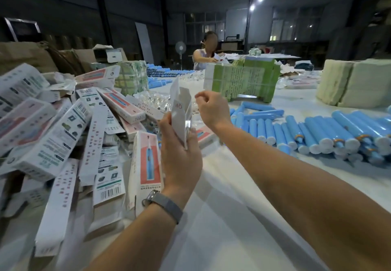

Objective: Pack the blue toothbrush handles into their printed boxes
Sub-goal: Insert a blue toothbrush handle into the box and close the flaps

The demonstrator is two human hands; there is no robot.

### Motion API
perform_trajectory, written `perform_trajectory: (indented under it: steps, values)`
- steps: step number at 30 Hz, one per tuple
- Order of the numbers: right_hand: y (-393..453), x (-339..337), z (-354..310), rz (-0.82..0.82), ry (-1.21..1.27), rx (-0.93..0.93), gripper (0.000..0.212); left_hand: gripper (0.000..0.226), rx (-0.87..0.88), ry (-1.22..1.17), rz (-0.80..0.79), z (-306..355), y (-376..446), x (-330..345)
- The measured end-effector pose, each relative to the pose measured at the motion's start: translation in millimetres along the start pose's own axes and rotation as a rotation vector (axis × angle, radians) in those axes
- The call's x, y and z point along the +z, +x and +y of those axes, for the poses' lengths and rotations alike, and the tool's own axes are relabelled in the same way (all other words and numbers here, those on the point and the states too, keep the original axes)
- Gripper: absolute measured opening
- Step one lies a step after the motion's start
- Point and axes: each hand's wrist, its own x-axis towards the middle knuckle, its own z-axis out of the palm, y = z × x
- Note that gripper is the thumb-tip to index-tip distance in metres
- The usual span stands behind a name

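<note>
My left hand point(179, 154) grips a white printed box point(181, 112) upright above the table, its top flaps standing open. To the box's right hovers my right hand point(211, 107), fingers curled, apparently holding nothing; it sits close to the box's open end without plainly touching it. A row of blue toothbrush handles point(313, 132) with white end caps lies on the white table point(232, 196) to the right. At the left lies a heap of printed boxes point(63, 135) in white and pink.
Bundles of flat green-printed cartons point(243, 80) stand at mid-table, and a pale stack point(355, 82) at the right. More blue handles point(160, 74) and clear plastic inserts point(156, 99) lie further back. Another person point(206, 52) works at the far end. Brown cartons stand at back left.
</note>
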Motion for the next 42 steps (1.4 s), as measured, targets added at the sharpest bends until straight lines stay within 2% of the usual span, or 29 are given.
perform_trajectory:
  steps: [3, 5, 8, 11, 13, 16, 20, 27, 34, 39, 42]
  values:
    - [-14.8, -56.3, -25.7, 0.098, 0.225, -0.103, 0.009, 0.04, 0.002, -0.05, -0.04, 5.8, -5.3, 3.0]
    - [-30.2, -100.5, -42.5, 0.142, 0.428, -0.142, 0.011, 0.038, 0.054, -0.061, -0.049, 11.7, -9.1, 4.4]
    - [-59.9, -148.2, -59.7, 0.072, 0.613, -0.216, 0.017, 0.039, 0.122, -0.058, -0.079, 17.9, -13.2, 6.5]
    - [-85.3, -162.7, -72.2, -0.005, 0.466, -0.288, 0.018, 0.04, 0.135, -0.068, -0.132, 22.0, -17.8, 8.0]
    - [-93.9, -171.1, -77.1, 0.021, 0.387, -0.341, 0.02, 0.038, 0.14, -0.071, -0.147, 22.3, -20.2, 8.6]
    - [-96.4, -185.3, -80.2, 0.03, 0.381, -0.36, 0.016, 0.038, 0.15, -0.073, -0.17, 23.9, -20.3, 8.5]
    - [-100.9, -184.0, -78.0, -0.057, 0.35, -0.345, 0.019, 0.039, 0.18, -0.059, -0.223, 20.9, -24.0, 11.4]
    - [-103.3, -185.8, -77.5, -0.041, 0.327, -0.427, 0.02, 0.04, 0.193, -0.03, -0.263, 17.7, -25.5, 12.1]
    - [-104.8, -171.6, -59.6, 0.099, -0.065, -0.579, 0.011, 0.035, 0.251, -0.026, -0.316, 23.7, -32.5, 14.2]
    - [-101.8, -164.3, -44.2, 0.066, -0.251, -0.702, 0.017, 0.037, 0.243, -0.064, -0.339, 27.9, -36.1, 14.2]
    - [-105.1, -158.9, -37.8, 0.003, -0.402, -0.725, 0.032, 0.036, 0.239, -0.075, -0.342, 28.9, -35.7, 13.1]
